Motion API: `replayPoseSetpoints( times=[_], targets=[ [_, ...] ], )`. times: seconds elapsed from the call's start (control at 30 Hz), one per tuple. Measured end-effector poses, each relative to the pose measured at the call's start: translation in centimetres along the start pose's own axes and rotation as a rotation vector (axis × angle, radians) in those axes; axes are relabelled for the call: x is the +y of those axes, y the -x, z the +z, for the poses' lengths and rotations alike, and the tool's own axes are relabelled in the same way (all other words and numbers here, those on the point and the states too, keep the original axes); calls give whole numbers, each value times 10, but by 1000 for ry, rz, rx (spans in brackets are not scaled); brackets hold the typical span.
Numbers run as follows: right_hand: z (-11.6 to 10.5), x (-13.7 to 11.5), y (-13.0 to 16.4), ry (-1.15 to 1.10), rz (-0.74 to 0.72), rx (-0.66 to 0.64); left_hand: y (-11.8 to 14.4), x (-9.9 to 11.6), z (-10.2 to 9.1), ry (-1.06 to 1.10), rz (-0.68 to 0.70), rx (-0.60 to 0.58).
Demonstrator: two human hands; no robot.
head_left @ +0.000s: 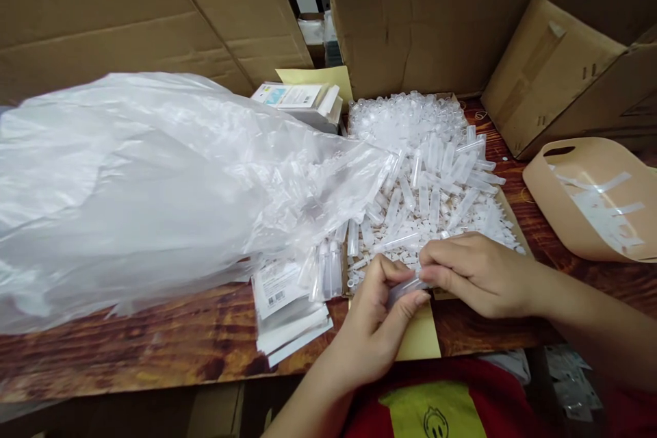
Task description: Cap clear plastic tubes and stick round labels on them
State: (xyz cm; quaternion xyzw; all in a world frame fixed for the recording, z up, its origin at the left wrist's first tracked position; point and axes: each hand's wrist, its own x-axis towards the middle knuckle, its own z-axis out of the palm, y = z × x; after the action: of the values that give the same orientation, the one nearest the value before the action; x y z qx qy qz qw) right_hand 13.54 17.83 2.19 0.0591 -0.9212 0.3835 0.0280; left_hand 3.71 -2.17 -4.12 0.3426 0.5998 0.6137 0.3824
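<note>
My left hand is closed around a clear plastic tube, held tilted above the front edge of a shallow cardboard tray. At the tube's right end, my right hand is closed in a pinch; its fingertips hide what they hold there. Just beyond my hands, loose clear tubes lie in a heap over many small white plastic pieces. Small clear round pieces fill the tray's far part. Several tubes lie side by side left of the tray.
A large translucent plastic bag spreads over the table's left side, its tip on the tubes. Printed packets lie near the front edge, with a box behind. On the right stand a beige bin with white strips and a cardboard box.
</note>
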Motion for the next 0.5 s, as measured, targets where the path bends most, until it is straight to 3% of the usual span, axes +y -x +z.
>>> replayPoseSetpoints(
  times=[0.07,0.2,0.33,0.43,0.5],
  targets=[
    [0,-1,0,-14,94,-34,0,-2,3,9,-24,-1],
    [1,-3,-3,-26,126,-85,-1,-6,10,53,-41,-2],
    [-3,-5,-7,-74,247,-96,-3,-6,11,120,-54,51],
    [-5,-4,-7,-121,91,-56,-4,-6,8,265,-85,40],
    [0,-2,-6,-103,7,-2,-3,-9,7,211,-29,71]
  ],
)
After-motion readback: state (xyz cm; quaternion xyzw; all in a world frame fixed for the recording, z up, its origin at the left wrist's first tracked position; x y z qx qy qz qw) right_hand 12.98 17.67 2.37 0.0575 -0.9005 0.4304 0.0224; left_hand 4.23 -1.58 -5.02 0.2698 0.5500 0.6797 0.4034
